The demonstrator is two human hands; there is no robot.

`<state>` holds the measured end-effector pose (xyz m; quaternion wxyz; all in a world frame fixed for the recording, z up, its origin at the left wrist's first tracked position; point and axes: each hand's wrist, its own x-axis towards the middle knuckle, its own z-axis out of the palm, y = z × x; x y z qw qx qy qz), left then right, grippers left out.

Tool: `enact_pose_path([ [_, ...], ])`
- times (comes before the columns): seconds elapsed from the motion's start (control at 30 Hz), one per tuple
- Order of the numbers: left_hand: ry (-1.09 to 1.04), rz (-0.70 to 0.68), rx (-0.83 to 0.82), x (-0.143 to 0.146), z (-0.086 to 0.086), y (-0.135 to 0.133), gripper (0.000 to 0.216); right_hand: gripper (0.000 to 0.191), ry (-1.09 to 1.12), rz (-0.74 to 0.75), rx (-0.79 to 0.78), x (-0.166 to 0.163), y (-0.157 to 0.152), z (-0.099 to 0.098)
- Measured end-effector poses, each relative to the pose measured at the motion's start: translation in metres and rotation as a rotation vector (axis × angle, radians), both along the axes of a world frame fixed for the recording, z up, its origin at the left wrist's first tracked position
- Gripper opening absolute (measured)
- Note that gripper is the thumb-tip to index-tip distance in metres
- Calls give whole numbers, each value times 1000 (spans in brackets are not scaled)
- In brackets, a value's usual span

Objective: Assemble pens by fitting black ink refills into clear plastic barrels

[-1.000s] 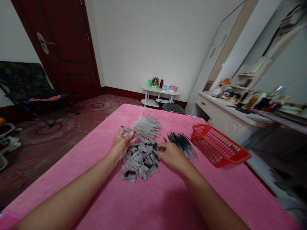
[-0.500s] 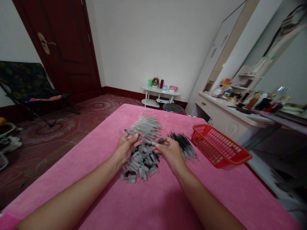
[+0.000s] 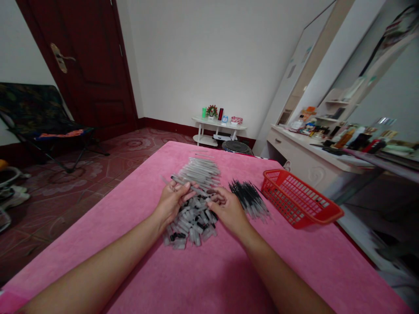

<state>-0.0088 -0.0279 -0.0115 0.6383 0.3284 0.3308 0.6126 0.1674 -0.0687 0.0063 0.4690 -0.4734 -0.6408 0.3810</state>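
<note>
My left hand [image 3: 173,200] is closed round a clear pen barrel [image 3: 199,190] with a dark end, which slants down to the right over the piles. At its lower right end, my right hand [image 3: 227,205] is pinched, thumb against fingers. A small pale bit shows at that thumb tip, too small to name. Beneath both hands lies a heap of clear and black pen caps [image 3: 193,222]. Just beyond them, clear pen barrels [image 3: 201,170] lie in a rough row. Thin black-and-clear pen refills [image 3: 250,198] are piled right of my right hand.
A red plastic basket [image 3: 299,198] stands on the pink-covered table [image 3: 209,279] at the right. Behind is a small white shelf table [image 3: 219,124] with ornaments. A dresser [image 3: 301,152] with bottles is at the right, a folding chair [image 3: 42,113] at the left.
My right hand's fingertips have shifted slightly and curled more near the barrel's end. My left hand keeps its hold almost unmoved. The piles look the same.
</note>
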Motion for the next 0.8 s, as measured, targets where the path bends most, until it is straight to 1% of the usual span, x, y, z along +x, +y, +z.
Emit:
enact_pose_path([
  [0.03,1,2,0,0,0,0,26,31,-7,0,-9,0,0,-1],
  [0.1,3,13,0,0,0,0,26,30,33,-33,-35,1,1,-1],
  [0.27,-6,33,-5,-2,-1,2,27,23,313,-135,-119,6,4,4],
  [0.33,-12,30,-10,-2,-1,2,28,26,371,-160,-127,8,3,6],
  [0.43,-20,30,-4,-1,0,2,29,33,399,-194,-153,8,3,6],
  [0.5,-23,32,6,-1,0,1,31,35,431,-193,-199,7,2,5],
  [0.6,-26,38,15,-1,2,1,33,36,514,-140,-267,5,1,3],
  [0.7,-29,42,12,0,3,0,32,34,546,-100,-281,2,0,2],
  [0.8,-24,40,13,0,4,-1,31,32,513,-106,-279,-1,-1,2],
])
